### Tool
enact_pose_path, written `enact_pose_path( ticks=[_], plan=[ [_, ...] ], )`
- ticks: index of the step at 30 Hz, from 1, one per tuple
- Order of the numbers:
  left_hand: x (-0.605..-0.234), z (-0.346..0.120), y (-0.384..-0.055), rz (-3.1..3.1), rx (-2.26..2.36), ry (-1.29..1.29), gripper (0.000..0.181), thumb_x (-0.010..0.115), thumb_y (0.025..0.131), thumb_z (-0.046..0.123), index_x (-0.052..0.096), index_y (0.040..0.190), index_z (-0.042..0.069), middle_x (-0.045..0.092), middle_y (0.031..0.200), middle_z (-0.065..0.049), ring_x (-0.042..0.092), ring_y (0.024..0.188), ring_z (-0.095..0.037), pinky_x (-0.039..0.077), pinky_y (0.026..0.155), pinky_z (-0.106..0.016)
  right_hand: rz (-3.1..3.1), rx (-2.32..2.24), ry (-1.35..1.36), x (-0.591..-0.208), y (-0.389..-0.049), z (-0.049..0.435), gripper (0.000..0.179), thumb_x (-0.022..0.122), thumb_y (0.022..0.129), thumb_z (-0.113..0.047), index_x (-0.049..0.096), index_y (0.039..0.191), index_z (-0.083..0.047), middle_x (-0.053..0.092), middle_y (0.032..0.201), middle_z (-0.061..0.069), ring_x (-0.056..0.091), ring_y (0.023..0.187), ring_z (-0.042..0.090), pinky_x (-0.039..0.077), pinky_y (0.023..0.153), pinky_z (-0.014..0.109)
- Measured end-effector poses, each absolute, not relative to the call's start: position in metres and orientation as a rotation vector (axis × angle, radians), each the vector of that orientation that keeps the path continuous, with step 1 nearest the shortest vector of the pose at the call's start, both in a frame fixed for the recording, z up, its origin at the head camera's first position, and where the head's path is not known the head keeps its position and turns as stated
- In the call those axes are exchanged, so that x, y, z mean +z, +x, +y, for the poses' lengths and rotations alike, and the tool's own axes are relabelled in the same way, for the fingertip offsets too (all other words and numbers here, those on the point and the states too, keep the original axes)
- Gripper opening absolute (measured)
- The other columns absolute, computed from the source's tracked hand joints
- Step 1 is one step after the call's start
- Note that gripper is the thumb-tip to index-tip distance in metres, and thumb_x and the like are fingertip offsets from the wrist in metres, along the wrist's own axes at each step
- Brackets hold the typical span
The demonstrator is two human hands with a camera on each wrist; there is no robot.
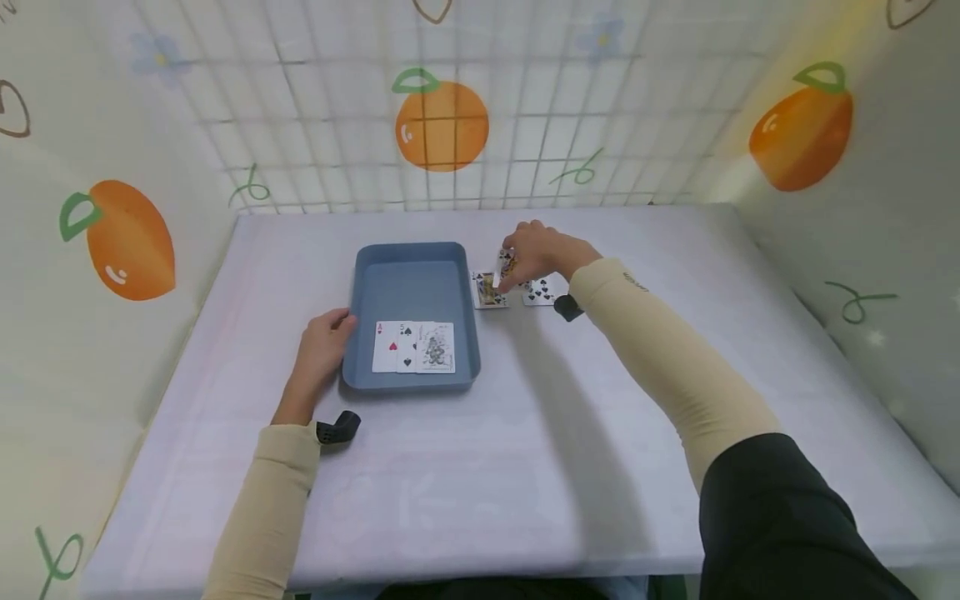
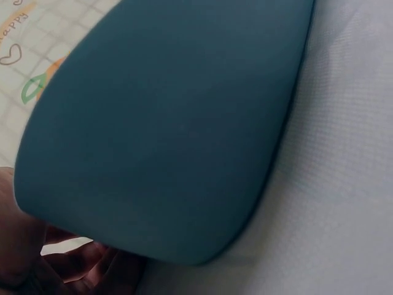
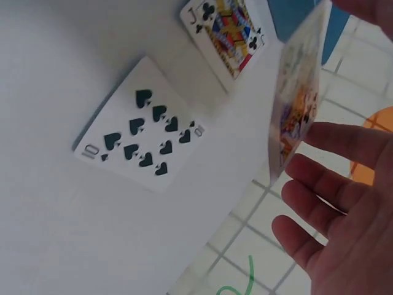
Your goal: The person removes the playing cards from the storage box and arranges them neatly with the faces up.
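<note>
My left hand [image 1: 322, 354] grips the left side of a blue-grey tray [image 1: 410, 283], its fingers curled at the wall. The tray's outer wall [image 2: 166, 129] fills much of the left wrist view. Inside, near its front, an ace of hearts [image 1: 385, 357], a spade card [image 1: 406, 350] and a joker [image 1: 437, 348] overlap face up. To the right of the tray, my right hand [image 1: 542, 252] pinches a playing card [image 3: 298, 98] with a face picture, tilted up above the table. Below it lie a jack of clubs [image 3: 230, 37] and a ten of spades [image 3: 141, 129].
A white cloth covers the table [image 1: 465, 475]. White sheets printed with oranges [image 1: 442, 125] hang at the back and sides, with a wire grid at the back. Each wrist carries a black camera, such as the one [image 1: 339, 427] by the left sleeve.
</note>
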State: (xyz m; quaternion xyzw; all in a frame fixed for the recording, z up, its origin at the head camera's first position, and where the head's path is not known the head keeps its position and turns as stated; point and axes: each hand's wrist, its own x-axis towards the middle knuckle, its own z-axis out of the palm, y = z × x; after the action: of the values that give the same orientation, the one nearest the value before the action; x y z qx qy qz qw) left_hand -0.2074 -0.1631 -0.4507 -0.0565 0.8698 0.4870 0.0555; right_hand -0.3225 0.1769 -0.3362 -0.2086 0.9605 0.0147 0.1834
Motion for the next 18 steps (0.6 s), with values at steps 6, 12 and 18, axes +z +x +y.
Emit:
enact_pose_path(
  ticks=[6,12,18],
  plan=[
    [-0.450,-0.163,-0.205,2.652,1.473,-0.153,0.050,0.042,0.107,0.028,0.043,0.147,-0.002,0.046,0.146,-0.024,0.040,0.137,-0.039,0.035,0.110,-0.052,2.712,0.031,-0.585,-0.339,-0.319,0.194,0.089,0.074,0.077,-0.052,0.046,0.145,-0.002,0.044,0.139,0.023,0.040,0.124,0.040,0.041,0.099,0.060],
    [-0.448,-0.163,-0.203,2.653,1.454,-0.156,0.051,0.041,0.107,0.029,0.042,0.147,-0.002,0.044,0.147,-0.025,0.039,0.138,-0.040,0.034,0.110,-0.053,2.712,0.032,-0.557,-0.344,-0.317,0.211,0.088,0.074,0.077,-0.052,0.046,0.145,-0.003,0.046,0.138,0.022,0.041,0.121,0.038,0.042,0.098,0.059],
    [-0.447,-0.161,-0.201,2.635,1.452,-0.176,0.053,0.040,0.107,0.032,0.039,0.149,0.000,0.041,0.150,-0.024,0.035,0.140,-0.039,0.031,0.112,-0.053,2.707,0.027,-0.512,-0.346,-0.314,0.229,0.088,0.075,0.077,-0.051,0.045,0.146,-0.004,0.043,0.141,0.023,0.039,0.124,0.040,0.040,0.100,0.060]
  ],
)
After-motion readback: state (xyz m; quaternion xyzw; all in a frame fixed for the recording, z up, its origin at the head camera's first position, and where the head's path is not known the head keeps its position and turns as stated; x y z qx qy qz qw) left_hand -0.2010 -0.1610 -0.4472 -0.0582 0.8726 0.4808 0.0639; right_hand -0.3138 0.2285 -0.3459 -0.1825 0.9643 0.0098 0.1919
